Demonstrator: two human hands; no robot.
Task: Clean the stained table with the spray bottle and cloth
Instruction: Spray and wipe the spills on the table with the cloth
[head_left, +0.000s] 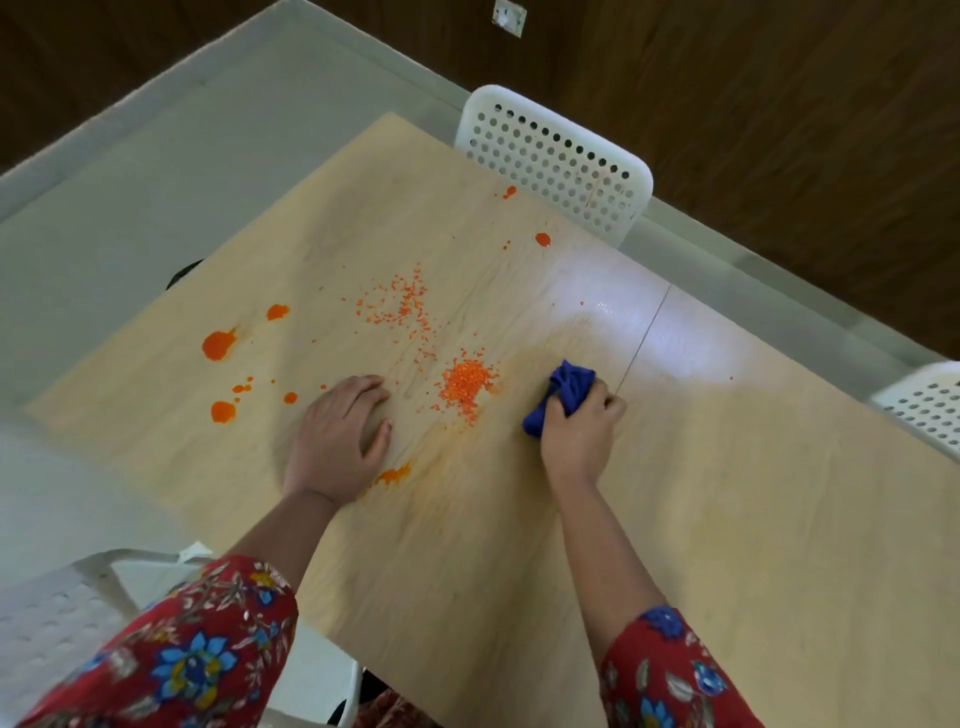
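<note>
A light wooden table (727, 519) fills the view, stained with orange sauce blobs (219, 344) on its left side and scattered orange grains, thickest in a small heap (466, 385) at the middle. My right hand (579, 434) is shut on a bunched blue cloth (566, 391), pressed to the table just right of the heap. My left hand (340, 439) lies flat on the wood left of the heap, fingers together, holding nothing. An orange smear (395, 474) shows beside its wrist. No spray bottle is in view.
A white perforated chair (558, 161) stands at the table's far edge, another (930, 408) at the right, and a third (57, 618) at the near left. A seam (644, 338) crosses the tabletop. Grey floor surrounds the table.
</note>
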